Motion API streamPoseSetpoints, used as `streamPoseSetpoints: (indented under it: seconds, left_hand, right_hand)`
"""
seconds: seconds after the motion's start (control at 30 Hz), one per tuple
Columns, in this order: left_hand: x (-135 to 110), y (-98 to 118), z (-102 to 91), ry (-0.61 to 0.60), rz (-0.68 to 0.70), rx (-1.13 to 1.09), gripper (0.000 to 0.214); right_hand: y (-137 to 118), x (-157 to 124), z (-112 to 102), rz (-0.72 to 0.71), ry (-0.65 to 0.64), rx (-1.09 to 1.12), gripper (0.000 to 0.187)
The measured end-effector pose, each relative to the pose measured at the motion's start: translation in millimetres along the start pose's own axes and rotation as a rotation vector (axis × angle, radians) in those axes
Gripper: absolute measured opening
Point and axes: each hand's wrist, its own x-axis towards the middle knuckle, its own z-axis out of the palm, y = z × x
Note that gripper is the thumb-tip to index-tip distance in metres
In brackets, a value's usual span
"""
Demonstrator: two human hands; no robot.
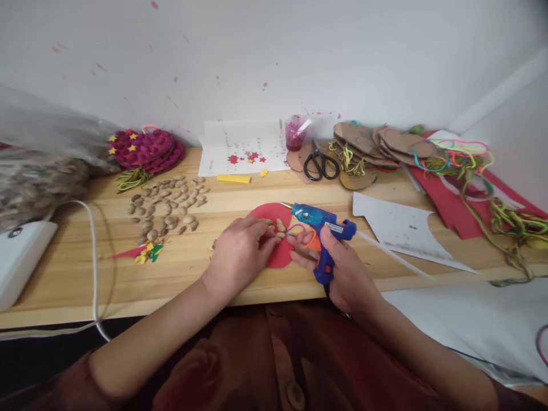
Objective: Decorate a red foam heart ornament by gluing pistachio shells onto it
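Observation:
My right hand (342,268) is closed round the handle of a blue glue gun (319,225), whose nozzle points left over a red paper shape (280,254) on the wooden table (214,268). My left hand (242,248) rests on the red shape, fingers pressed together on small tan shells (279,226) stuck there. A thin coloured loop (295,229) lies between the two hands.
Several loose shells (166,205) lie to the left, with a purple decorated piece (145,149) behind them. Black scissors (321,162), a pink cup (295,132), cardboard shapes (377,142), coloured strings (458,157), red and white paper sheets (398,228) lie right. A white cable (94,251) hangs left.

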Motion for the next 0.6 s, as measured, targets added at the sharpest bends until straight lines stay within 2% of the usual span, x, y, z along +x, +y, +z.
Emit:
streamPoseSetpoints:
  seconds: [0.3,0.6]
  left_hand:
    - [4.0,5.2,0.0,-0.019,-0.042,-0.019,0.015]
    - [3.7,4.0,2.3,0.020,-0.005,-0.022,0.018]
  right_hand:
    - [-0.2,1.9,-0.5,-0.014,-0.032,-0.019,0.041]
    - [1.7,2.4,0.2,-0.023,-0.021,0.001,0.039]
